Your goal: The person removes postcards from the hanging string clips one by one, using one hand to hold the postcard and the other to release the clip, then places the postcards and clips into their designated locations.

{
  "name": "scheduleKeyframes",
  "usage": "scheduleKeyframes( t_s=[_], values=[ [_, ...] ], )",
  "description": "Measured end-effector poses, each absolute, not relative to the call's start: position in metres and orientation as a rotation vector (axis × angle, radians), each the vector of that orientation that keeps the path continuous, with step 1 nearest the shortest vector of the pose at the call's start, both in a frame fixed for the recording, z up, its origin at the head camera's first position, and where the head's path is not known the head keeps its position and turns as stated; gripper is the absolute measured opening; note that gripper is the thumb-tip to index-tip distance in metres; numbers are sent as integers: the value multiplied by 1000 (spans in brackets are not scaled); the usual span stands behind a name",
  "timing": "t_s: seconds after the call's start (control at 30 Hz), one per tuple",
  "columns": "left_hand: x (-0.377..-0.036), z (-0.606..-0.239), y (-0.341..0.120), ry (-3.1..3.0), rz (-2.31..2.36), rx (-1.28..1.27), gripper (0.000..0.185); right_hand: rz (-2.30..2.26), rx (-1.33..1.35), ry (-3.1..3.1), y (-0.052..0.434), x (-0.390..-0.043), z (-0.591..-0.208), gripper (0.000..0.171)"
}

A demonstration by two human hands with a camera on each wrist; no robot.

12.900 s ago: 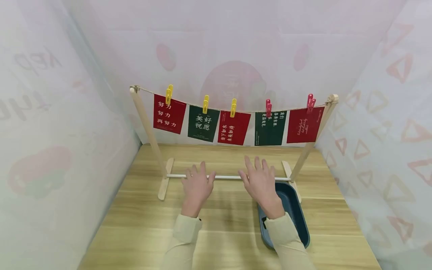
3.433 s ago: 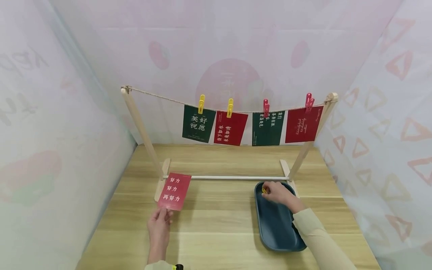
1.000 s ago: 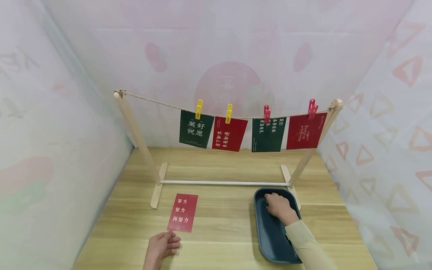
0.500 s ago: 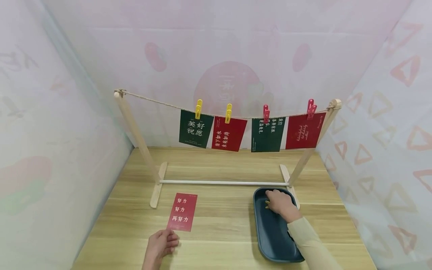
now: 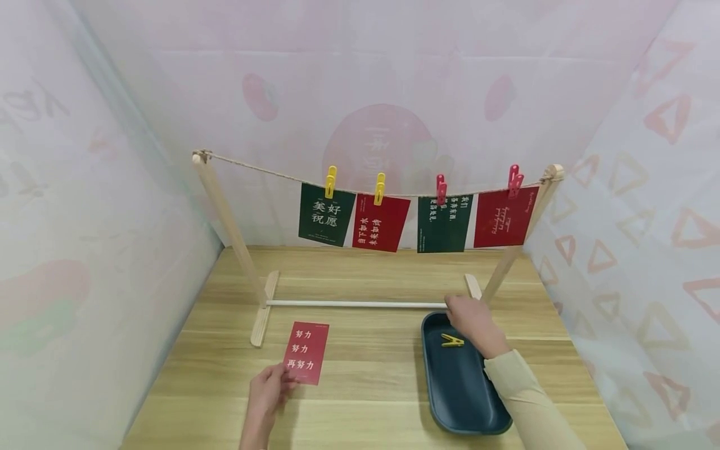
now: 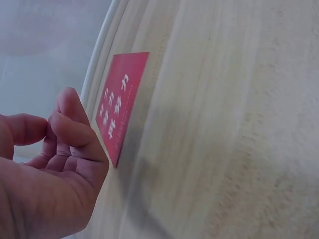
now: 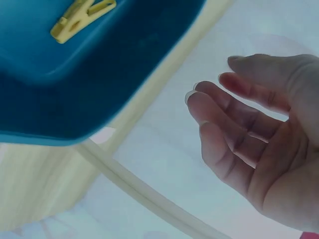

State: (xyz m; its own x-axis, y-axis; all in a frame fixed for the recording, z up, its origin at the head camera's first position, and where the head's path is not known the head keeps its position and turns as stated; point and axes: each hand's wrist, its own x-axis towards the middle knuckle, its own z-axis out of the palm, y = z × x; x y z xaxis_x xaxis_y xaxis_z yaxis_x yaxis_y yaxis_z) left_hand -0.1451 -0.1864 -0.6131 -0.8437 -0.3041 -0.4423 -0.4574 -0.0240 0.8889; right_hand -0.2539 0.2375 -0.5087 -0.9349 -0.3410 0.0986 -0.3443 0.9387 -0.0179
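Observation:
A red card with white Chinese writing [image 5: 306, 352] lies on the table at the left. My left hand [image 5: 267, 392] hovers over its near left corner, thumb and fingers loosely bent, and grips nothing; in the left wrist view the card [image 6: 121, 99] lies past the fingers. My right hand [image 5: 475, 322] is raised over the far end of a dark blue tray [image 5: 435, 400], fingers relaxed and nothing in them. Inside the tray lies a yellow clothespin [image 5: 452, 340], seen in the right wrist view as well [image 7: 79, 19].
Behind, a wooden stand with a left post [image 5: 230, 225] and white crossbar [image 5: 360, 304] carries a twine line [image 5: 255, 167]. Several red and green cards, such as a green one [image 5: 326, 215], hang from it by yellow and pink clothespins [image 5: 514, 181]. Printed cloth walls enclose the table.
The leftmost red card and its yellow clothespin came off the line; the card was laid on the table and the clothespin left in the tray. The right hand has just lifted from it.

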Motion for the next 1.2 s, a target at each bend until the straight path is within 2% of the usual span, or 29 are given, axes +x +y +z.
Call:
scheduleKeyframes(
  t_s=[0.43, 0.83, 1.07, 1.2],
  values=[
    [-170, -592, -166, 2197, 2021, -645, 42, 201, 512, -2882, 224, -258, -478, 26],
    [-191, -553, -162, 2262, 2093, -439, 36, 243, 624, -2752, 199, -248, -425, 13],
    [-203, -534, -160, 2347, 2059, -356, 31, 311, 730, -2741, 181, -245, -407, 16],
    [-209, -524, -163, 2415, 2057, -311, 34, 384, 761, -2738, 172, -246, -399, 17]
  ],
)
